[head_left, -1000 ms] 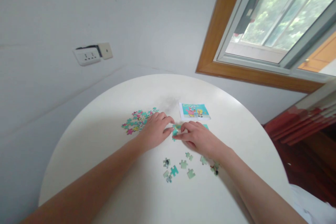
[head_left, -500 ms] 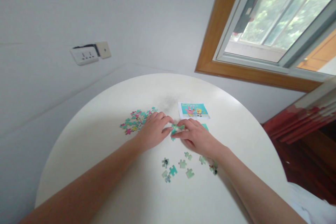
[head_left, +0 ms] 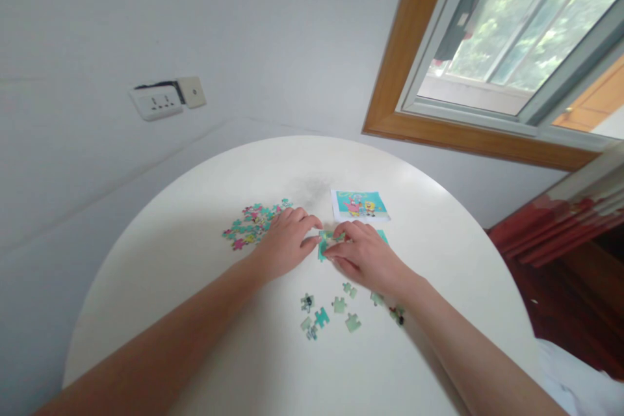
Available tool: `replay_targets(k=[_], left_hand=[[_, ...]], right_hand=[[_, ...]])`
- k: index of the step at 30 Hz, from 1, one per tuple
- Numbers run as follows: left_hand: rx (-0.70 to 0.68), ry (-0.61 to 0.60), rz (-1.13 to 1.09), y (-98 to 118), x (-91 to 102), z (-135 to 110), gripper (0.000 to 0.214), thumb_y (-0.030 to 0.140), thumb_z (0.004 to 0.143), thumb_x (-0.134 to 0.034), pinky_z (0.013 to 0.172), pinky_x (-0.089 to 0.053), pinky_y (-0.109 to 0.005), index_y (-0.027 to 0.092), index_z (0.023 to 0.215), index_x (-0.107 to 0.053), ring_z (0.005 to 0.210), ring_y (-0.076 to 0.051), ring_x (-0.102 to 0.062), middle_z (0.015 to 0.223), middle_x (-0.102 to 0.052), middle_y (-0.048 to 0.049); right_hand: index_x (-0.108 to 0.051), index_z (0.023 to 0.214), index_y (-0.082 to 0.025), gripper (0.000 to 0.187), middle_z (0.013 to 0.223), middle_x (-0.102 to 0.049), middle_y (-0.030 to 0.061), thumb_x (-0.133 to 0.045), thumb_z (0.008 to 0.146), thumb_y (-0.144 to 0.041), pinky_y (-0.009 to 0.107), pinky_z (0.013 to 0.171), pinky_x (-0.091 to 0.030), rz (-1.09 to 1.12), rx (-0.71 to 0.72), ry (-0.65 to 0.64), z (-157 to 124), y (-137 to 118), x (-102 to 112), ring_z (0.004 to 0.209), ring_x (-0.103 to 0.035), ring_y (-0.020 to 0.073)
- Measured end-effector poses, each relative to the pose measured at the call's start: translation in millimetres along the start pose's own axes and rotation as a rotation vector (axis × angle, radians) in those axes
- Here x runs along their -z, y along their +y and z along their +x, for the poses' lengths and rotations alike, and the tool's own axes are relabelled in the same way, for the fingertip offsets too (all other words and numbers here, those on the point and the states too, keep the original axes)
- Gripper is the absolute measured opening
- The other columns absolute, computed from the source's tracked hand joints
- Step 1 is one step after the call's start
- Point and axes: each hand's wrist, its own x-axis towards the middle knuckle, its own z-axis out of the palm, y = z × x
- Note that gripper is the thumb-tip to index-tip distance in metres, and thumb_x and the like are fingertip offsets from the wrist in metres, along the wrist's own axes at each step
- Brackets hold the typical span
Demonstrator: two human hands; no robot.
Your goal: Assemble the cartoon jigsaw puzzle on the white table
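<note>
Teal-green jigsaw pieces joined into a partial puzzle (head_left: pixel 322 246) lie flat on the white table between my hands. My left hand (head_left: pixel 288 238) rests at its left edge, thumb and forefinger curved and apart, with nothing visible between them. Over the puzzle is my right hand (head_left: pixel 364 251), its forefinger near the top strip and its thumb at the lower left part. Those two fingertips are apart and appear to touch the joined pieces. The right hand hides much of the puzzle; a teal corner (head_left: pixel 382 234) shows beyond the knuckles.
A heap of mixed jigsaw pieces (head_left: pixel 248 224) lies left of my left hand. Several loose pieces, including a teal piece (head_left: pixel 322 317) and a pale green piece (head_left: pixel 352 322), lie nearer me. A cartoon reference picture (head_left: pixel 361 205) lies behind the puzzle on the round table (head_left: pixel 234 364).
My right hand has shifted slightly right, its thumb drawing back from the puzzle's left edge. The lower left part now sits straighter and shows more. My left hand stays nearly still.
</note>
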Motion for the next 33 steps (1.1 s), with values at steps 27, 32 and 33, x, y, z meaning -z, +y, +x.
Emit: replay_targets(k=[27,32,33], left_hand=[[-0.017,-0.004,0.019,-2,0.1,1,0.020,0.026,0.085,-0.054,0.091,-0.037,-0.040,0.023,0.103,-0.062,0.095,-0.024,-0.051,0.093,-0.057,-0.0053],[-0.026,-0.013,0.011,-3,0.5,2,0.020,0.026,0.088,-0.049,0.091,-0.037,-0.040,0.022,0.101,-0.062,0.094,-0.023,-0.051,0.094,-0.058,-0.0058],[-0.033,-0.011,0.000,-4,0.2,2,0.020,0.026,0.088,-0.049,0.091,-0.038,-0.040,0.022,0.101,-0.062,0.094,-0.023,-0.051,0.094,-0.058,-0.0058]], right_hand=[[-0.070,0.105,-0.029,0.022,0.110,-0.059,0.0064,-0.057,0.088,-0.022,0.038,0.092,-0.039,0.062,-0.022,0.025,1,9,2,0.104,-0.050,0.0200],[-0.065,0.113,-0.022,0.033,0.107,-0.064,0.0073,-0.051,0.085,-0.011,0.036,0.090,-0.045,0.141,-0.225,0.188,-15,37,37,0.098,-0.058,0.0178],[-0.066,0.109,-0.022,0.031,0.102,-0.066,0.0070,-0.049,0.085,-0.010,0.033,0.085,-0.047,0.135,-0.312,0.186,-21,44,44,0.090,-0.060,0.0166]])
